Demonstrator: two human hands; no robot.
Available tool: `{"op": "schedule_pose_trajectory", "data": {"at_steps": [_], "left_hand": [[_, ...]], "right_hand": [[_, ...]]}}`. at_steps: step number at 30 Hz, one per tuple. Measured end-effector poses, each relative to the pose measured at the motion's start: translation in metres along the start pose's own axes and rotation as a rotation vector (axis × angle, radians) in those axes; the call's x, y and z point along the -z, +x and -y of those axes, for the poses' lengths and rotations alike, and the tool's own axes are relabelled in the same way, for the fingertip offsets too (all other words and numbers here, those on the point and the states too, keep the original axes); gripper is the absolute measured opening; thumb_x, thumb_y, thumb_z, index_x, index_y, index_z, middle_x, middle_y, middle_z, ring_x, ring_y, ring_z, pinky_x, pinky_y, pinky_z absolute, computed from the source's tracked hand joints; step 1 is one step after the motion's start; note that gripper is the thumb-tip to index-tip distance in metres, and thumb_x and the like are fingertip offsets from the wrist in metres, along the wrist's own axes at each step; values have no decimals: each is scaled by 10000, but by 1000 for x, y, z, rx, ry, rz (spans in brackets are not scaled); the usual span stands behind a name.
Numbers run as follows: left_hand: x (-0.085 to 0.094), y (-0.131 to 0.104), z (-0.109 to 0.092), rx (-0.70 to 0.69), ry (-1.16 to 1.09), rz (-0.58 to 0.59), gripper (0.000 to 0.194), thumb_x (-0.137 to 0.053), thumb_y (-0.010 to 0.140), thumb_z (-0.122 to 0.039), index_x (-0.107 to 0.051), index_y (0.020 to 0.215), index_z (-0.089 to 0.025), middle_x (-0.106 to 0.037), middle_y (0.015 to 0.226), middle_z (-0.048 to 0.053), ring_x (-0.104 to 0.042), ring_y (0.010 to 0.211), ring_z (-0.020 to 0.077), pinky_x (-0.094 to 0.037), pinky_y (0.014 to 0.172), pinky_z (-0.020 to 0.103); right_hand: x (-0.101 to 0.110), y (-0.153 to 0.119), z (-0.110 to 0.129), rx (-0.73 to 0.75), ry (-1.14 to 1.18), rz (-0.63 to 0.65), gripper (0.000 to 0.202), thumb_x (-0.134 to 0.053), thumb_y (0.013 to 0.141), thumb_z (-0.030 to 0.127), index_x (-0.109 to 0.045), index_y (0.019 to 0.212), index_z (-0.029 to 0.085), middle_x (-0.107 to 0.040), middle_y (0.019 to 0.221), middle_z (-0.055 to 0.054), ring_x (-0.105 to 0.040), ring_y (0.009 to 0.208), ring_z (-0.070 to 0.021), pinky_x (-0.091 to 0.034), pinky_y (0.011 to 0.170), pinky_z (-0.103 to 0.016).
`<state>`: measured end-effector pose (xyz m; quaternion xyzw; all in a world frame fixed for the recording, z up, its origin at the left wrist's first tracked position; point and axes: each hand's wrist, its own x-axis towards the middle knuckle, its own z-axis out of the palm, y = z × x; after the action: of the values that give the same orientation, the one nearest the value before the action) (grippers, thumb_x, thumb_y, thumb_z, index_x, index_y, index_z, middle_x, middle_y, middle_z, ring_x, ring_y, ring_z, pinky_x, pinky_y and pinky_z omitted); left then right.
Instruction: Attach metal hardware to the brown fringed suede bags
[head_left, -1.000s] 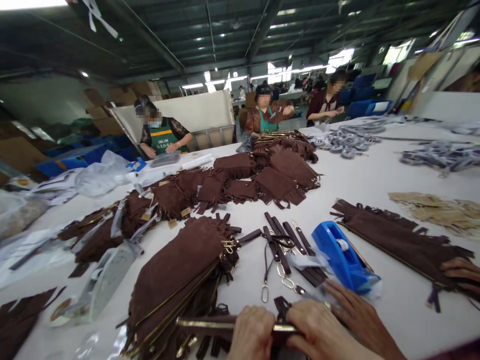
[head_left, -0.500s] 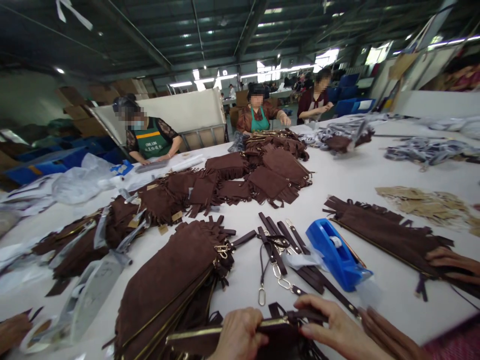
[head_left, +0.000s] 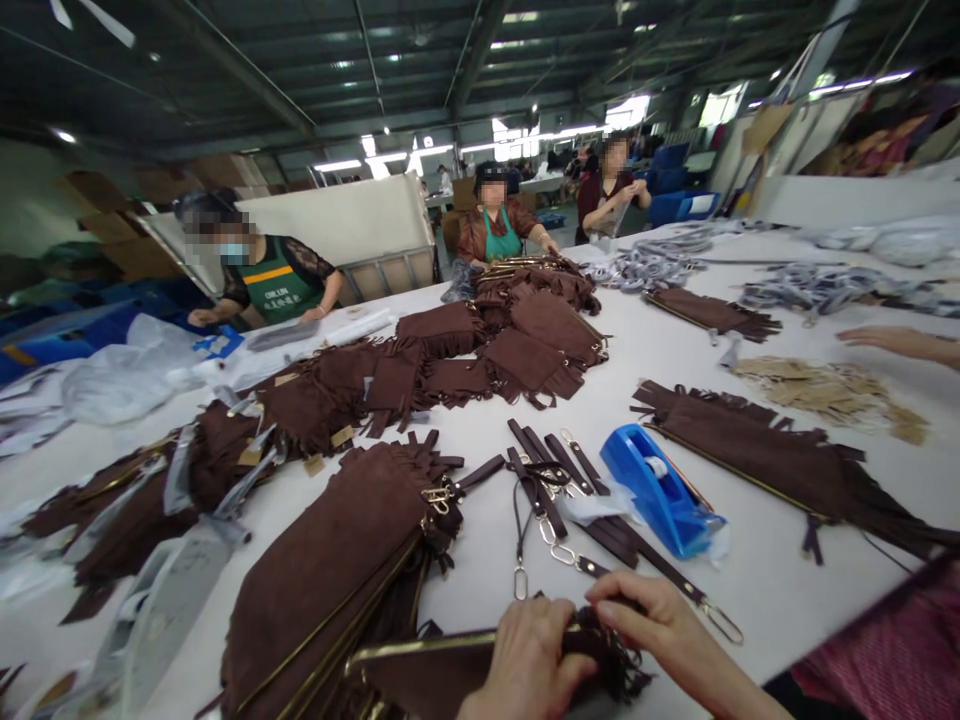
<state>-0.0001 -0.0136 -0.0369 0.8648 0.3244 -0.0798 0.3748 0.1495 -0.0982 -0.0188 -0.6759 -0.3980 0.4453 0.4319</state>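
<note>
A dark brown fringed zip pouch (head_left: pixel 420 672) with a gold zipper is at the bottom centre. My left hand (head_left: pixel 534 650) is closed over its zipped edge. Just to the right, my right hand (head_left: pixel 660 618) has its fingers bent at the pouch's fringed end; what lies between its fingertips is partly hidden. To the left lies a stack of the same brown pouches (head_left: pixel 330 560), with a gold clasp (head_left: pixel 437 500) at the upper corner. Beyond my hands are several brown wrist straps (head_left: pixel 540 480) with gold rings.
A blue tape dispenser (head_left: pixel 660 490) stands right of the straps. Another fringed pouch (head_left: pixel 750 455) and tan tags (head_left: pixel 832 390) lie farther right. A white tape dispenser (head_left: pixel 169 590) is at lower left. A co-worker's hand (head_left: pixel 892 340) reaches in from the right; other people work across the table.
My view has swung slightly right. My hands have come closer together on the pouch. The co-worker's hand has left the right-hand pouch, and another pouch lies flat near the grey straps.
</note>
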Motion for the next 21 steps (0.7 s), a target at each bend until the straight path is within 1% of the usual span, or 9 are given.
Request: {"op": "schedule_pose_trajectory", "data": {"at_steps": [2, 4, 6, 10, 13, 15, 17, 20, 21], "left_hand": [[-7, 4, -3, -38, -37, -48, 198, -557, 734, -302, -592, 926, -265, -640, 926, 0, -548, 899, 184, -391, 790, 300], [-13, 8, -3, -37, -15, -101, 127, -517, 777, -283, -616, 849, -249, -646, 846, 1, -561, 848, 173, -394, 748, 284], [-15, 10, 1, -48, 24, -142, 150, -479, 811, -281, -623, 826, -240, -651, 812, 5, -573, 824, 174, -396, 737, 289], [-12, 16, 11, -153, 87, -189, 182, -441, 840, -271, -622, 843, -250, -677, 809, -2, -598, 802, 176, -404, 735, 301], [-11, 20, 19, -199, 161, -220, 196, -428, 842, -236, -623, 853, -251, -690, 806, -5, -613, 771, 180, -428, 710, 304], [-12, 22, 28, -252, 220, -275, 214, -412, 843, -204, -618, 887, -244, -693, 799, 2, -621, 750, 173, -449, 694, 295], [-15, 24, 42, -360, 248, -395, 216, -411, 841, -200, -609, 922, -230, -698, 804, 12, -630, 736, 156, -465, 676, 270], [-21, 26, 65, -560, 204, -662, 205, -500, 805, -280, -602, 975, -227, -706, 890, 30, -640, 819, 162, -475, 711, 245], [-23, 25, 71, -566, 137, -725, 206, -523, 791, -312, -612, 962, -240, -707, 892, 24, -639, 830, 165, -473, 721, 241]], "right_hand": [[-3, -5, 3, 37, -2, 5, 199, -529, 744, 348, -644, 739, 185, -583, 605, 26, -528, 567, -127, -423, 541, -230], [-7, -12, 5, 97, -61, -14, 201, -510, 773, 330, -657, 758, 193, -620, 642, 13, -556, 594, -135, -440, 559, -231], [-12, -19, 3, 194, -154, -24, 209, -474, 809, 300, -659, 789, 205, -649, 692, -2, -583, 634, -139, -456, 595, -233], [-24, -28, -5, 457, -406, -23, 207, -418, 844, 201, -625, 847, 192, -652, 734, -34, -598, 698, -141, -461, 648, -234], [-32, -27, -9, 529, -543, -78, 202, -397, 849, 152, -597, 862, 181, -638, 715, -40, -585, 683, -131, -450, 629, -225], [-37, -23, -7, 560, -581, -114, 215, -374, 849, 144, -586, 830, 171, -632, 685, -43, -572, 643, -127, -445, 599, -221], [-42, -18, -5, 580, -578, -173, 250, -341, 851, 164, -580, 777, 168, -629, 654, -46, -560, 605, -127, -446, 577, -220], [-50, -6, -9, 590, -524, -291, 277, -318, 853, 204, -582, 770, 177, -651, 681, -46, -577, 605, -125, -461, 586, -216], [-52, -3, -13, 609, -520, -339, 269, -326, 850, 204, -583, 772, 181, -653, 678, -41, -581, 599, -122, -461, 579, -212]]}}
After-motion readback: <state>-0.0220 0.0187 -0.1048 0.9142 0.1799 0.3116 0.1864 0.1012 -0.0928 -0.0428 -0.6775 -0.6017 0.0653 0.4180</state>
